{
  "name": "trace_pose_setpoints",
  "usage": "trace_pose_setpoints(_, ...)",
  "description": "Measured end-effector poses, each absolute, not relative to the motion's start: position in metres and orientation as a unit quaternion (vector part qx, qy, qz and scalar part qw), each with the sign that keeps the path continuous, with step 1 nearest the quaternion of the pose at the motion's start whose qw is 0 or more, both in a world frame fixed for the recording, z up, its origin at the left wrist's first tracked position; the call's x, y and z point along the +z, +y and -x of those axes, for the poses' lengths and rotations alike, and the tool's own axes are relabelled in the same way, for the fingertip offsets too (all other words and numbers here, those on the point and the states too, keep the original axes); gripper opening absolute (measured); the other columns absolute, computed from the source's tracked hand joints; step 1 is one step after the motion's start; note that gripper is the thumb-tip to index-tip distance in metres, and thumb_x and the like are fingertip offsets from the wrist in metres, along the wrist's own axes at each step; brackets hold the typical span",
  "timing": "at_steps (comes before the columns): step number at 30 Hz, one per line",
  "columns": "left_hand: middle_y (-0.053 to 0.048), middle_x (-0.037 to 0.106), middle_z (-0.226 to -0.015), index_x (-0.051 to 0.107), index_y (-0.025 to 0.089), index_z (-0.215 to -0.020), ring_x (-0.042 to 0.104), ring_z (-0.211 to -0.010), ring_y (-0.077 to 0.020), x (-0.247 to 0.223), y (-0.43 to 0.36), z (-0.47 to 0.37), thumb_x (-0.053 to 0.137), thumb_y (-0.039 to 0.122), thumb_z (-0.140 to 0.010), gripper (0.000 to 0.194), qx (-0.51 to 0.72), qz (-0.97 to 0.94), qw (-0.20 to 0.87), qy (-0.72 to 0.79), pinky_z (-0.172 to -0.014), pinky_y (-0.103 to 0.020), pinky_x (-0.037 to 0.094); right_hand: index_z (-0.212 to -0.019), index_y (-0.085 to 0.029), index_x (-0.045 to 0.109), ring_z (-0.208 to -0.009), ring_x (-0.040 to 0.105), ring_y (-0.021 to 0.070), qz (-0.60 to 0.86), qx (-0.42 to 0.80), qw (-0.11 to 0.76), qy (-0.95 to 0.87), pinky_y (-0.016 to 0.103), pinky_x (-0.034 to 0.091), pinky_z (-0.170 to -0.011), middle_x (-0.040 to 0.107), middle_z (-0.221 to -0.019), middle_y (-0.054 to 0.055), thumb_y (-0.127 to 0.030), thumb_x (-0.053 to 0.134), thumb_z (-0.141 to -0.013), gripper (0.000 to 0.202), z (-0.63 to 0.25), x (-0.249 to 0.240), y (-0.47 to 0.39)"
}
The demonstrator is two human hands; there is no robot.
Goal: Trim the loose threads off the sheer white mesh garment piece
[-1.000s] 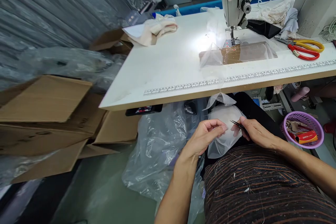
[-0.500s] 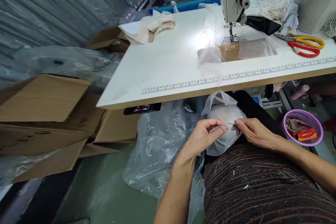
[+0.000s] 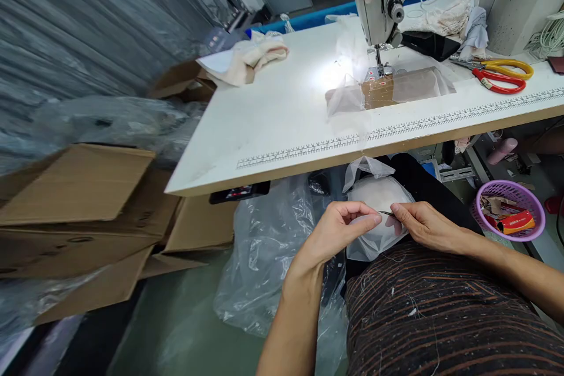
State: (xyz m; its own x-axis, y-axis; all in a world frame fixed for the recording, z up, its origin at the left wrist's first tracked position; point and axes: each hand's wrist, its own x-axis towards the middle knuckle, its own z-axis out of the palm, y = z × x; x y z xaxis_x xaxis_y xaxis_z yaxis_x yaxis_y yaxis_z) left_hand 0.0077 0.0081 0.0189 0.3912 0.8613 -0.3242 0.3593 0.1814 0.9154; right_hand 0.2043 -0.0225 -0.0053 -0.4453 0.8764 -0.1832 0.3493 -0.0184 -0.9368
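White sheer fabric [image 3: 374, 188] lies over my lap, below the table's front edge. Above it, my right hand [image 3: 412, 217] pinches a thin dark pointed tool [image 3: 386, 213], whose tip reaches toward my other hand. My left hand [image 3: 352, 223] is closed, thumb and index finger pressed together beside the tip. What sits between those fingertips is too small to make out. More sheer fabric [image 3: 423, 83] rests on the white table [image 3: 264, 111] under the sewing machine's needle [image 3: 379, 59].
Red and yellow scissors [image 3: 497, 75] lie at the table's right. A purple basket [image 3: 537, 211] stands low at the right. Open cardboard boxes [image 3: 79, 182] are at the left, and clear plastic [image 3: 259, 247] hangs below the table. A ruler strip [image 3: 308, 147] runs along the front edge.
The view has shifted slightly. The dark tool now shows more plainly between my hands, its tip nearer my left fingertips. Both hands keep nearly the same pose.
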Motion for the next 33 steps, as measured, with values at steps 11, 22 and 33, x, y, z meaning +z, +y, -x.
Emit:
trace_pose_setpoints(11,0.001,0.063,-0.06,0.069,0.016,-0.063,0.05,-0.057,-0.0114,0.021,0.007,-0.012,0.073,0.036,-0.069,0.021,0.229,-0.607,0.576,0.497,-0.059,-0.025,0.043,-0.075,-0.018,0.058,-0.057,0.043,0.0126,0.475,0.446,0.219,-0.726,0.027,0.032,-0.06,0.052,-0.064,0.0,-0.039,0.027,-0.102,0.046,-0.204,-0.005,-0.024)
trace_pose_setpoints(22,0.001,0.059,-0.058,0.069,0.016,-0.065,0.047,-0.055,-0.0104,0.013,0.006,-0.012,0.073,0.039,-0.068,0.023,0.205,-0.605,0.58,0.505,-0.055,-0.023,0.039,-0.066,-0.018,0.056,-0.051,0.028,0.0106,0.531,0.394,0.185,-0.727,0.027,0.021,-0.055,0.041,-0.055,-0.004,-0.039,0.036,-0.1,0.044,-0.203,-0.013,-0.025)
trace_pose_setpoints(33,-0.003,0.069,-0.079,0.065,0.015,-0.083,0.058,-0.064,-0.0115,-0.007,0.001,-0.017,0.079,0.04,-0.065,0.034,0.205,-0.53,0.678,0.467,-0.06,-0.023,0.044,-0.097,-0.016,0.063,-0.058,0.038,0.0094,0.425,0.617,0.286,-0.597,0.022,0.034,-0.053,0.051,-0.071,-0.003,-0.062,0.064,-0.079,0.049,-0.214,-0.015,-0.022)
